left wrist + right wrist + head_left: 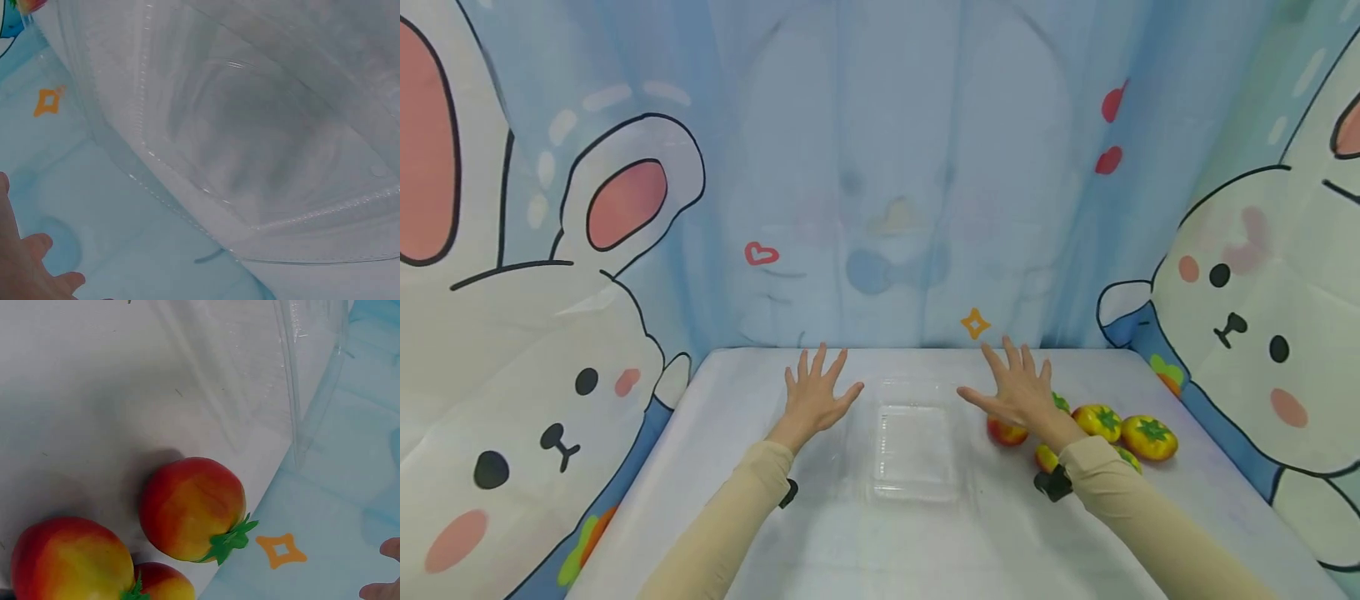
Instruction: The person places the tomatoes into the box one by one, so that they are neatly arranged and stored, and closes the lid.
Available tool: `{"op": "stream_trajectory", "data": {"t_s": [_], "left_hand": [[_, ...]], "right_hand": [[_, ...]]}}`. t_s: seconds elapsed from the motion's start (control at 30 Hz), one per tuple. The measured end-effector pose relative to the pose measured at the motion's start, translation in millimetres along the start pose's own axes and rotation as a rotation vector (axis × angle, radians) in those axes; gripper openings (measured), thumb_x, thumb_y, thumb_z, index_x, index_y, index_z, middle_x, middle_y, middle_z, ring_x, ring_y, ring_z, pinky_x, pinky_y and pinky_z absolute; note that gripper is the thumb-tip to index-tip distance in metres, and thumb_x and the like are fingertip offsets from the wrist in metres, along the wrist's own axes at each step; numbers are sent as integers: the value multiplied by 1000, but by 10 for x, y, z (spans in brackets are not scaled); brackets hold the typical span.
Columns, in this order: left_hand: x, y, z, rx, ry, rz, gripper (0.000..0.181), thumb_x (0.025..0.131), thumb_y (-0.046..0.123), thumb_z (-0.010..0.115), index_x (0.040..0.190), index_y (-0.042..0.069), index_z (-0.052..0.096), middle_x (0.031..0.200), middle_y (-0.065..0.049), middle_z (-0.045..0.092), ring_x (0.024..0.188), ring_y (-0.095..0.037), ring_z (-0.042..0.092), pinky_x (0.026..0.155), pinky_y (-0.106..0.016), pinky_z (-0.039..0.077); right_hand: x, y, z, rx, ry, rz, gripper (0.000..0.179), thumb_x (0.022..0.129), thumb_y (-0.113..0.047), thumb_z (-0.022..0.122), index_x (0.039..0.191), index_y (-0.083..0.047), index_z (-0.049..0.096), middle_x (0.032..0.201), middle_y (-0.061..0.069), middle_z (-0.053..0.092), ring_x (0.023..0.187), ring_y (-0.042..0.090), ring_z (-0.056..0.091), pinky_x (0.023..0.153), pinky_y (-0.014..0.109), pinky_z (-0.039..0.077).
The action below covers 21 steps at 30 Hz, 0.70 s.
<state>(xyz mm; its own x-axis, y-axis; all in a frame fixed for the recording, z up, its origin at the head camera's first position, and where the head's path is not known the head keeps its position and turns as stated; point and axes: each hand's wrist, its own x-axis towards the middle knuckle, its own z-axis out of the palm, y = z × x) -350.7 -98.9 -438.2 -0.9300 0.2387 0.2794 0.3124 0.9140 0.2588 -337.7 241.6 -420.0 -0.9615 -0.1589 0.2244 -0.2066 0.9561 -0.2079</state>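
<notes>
Both hands are held out over the white table with fingers spread, holding nothing. The left hand (811, 396) is to the left of a clear plastic container (916, 454), apart from it. Stretched out on the container's other side, the right hand (1018, 390) overlaps part of a group of red-and-yellow, tomato-like fruits (1097, 422) with green leafy tops. In the right wrist view, one such fruit (192, 509) lies near a larger-looking one (72, 562), and only fingertips (382, 590) show at the right edge. The left wrist view looks into the see-through container (250, 144).
A white cloth covers the table (745, 533). Behind it hangs a light blue curtain (895, 167) printed with hearts and a bow. Large cartoon rabbits (542, 375) flank the table on printed side curtains. Dark wrist cameras (1054, 483) sit under the sleeves.
</notes>
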Motion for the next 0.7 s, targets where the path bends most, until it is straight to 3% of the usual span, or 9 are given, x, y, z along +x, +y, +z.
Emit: {"op": "stream_trajectory", "data": {"t_s": [0.33, 0.53, 0.7], "left_hand": [[-111, -230, 25, -16, -3, -45, 68, 98, 55, 45, 155, 20, 33, 160, -19, 22, 143, -50, 16, 108, -72, 17], [-197, -359, 67, -71, -34, -106, 65, 99, 51, 45, 155, 19, 34, 160, -20, 22, 143, -50, 15, 108, -72, 17], [-273, -492, 127, -62, -39, -137, 64, 100, 51, 44, 154, 18, 35, 159, -22, 23, 142, -51, 18, 107, -72, 20]], "right_hand": [[-47, 75, 47, 1, -13, 7, 96, 86, -68, 56, 154, -6, 30, 158, 30, 13, 139, 58, 13, 104, 79, 3], [-68, 109, 63, 4, -45, 24, 97, 86, -69, 54, 154, -4, 29, 157, 32, 12, 139, 59, 11, 104, 78, 2], [-104, 138, 75, 19, -67, 45, 97, 87, -68, 55, 153, -2, 30, 157, 33, 11, 139, 59, 10, 104, 78, 2]]}}
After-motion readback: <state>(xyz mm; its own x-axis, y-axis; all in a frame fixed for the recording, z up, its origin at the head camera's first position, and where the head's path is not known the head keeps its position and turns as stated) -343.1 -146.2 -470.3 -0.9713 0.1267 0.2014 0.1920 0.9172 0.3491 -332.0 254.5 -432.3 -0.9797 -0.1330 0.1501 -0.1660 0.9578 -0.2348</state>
